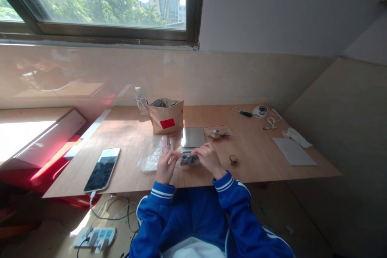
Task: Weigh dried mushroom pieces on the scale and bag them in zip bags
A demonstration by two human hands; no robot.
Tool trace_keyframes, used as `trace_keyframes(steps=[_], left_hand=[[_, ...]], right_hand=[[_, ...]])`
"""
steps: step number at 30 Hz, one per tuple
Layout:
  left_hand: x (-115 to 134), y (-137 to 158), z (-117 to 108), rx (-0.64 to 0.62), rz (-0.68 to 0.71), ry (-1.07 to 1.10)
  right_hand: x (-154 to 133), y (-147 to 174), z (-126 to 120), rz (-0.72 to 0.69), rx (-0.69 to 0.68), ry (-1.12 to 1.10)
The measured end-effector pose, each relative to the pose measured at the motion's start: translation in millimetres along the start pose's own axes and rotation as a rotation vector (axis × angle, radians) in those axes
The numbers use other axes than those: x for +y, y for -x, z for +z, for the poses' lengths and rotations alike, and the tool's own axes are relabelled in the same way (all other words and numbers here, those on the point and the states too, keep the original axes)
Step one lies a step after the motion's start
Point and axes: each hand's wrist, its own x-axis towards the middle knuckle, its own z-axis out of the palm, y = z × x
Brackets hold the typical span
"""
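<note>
Between my two hands is a small clear plastic bag [190, 160] with dark pieces inside, near the table's front edge. My left hand [167, 165] pinches its left upper corner, and my right hand [209, 158] pinches the right upper side. Just behind the bag sits a small scale [193, 137] with a silver plate. A second clear bag [219, 133] with light brown pieces lies right of the scale. Left of my left hand lies a stack of clear plastic bags [152, 155]. Behind them stands an open brown paper pouch [166, 117] with a red label.
A phone [102, 169] on a cable lies at the left front. A plastic bottle [140, 101] stands behind the pouch. Rightward are a small brown ring-like piece [233, 159], a screwdriver [245, 113], a white dome camera [260, 111], and white paper [293, 153]. A power strip [95, 237] lies below.
</note>
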Motion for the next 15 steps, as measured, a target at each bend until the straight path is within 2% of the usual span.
trace_keyframes(steps=[5,12,15], left_hand=[[-2.7,0.9,-3.3,0.054,-0.069,-0.023],[-2.2,0.8,-3.8,0.038,-0.055,-0.007],[-4.2,1.5,-3.8,0.069,-0.09,-0.011]], right_hand=[[3.9,2.1,-4.6,0.003,0.033,0.035],[8.3,6.9,-3.3,0.053,0.086,0.034],[11.4,9.2,-4.0,0.061,0.095,0.018]])
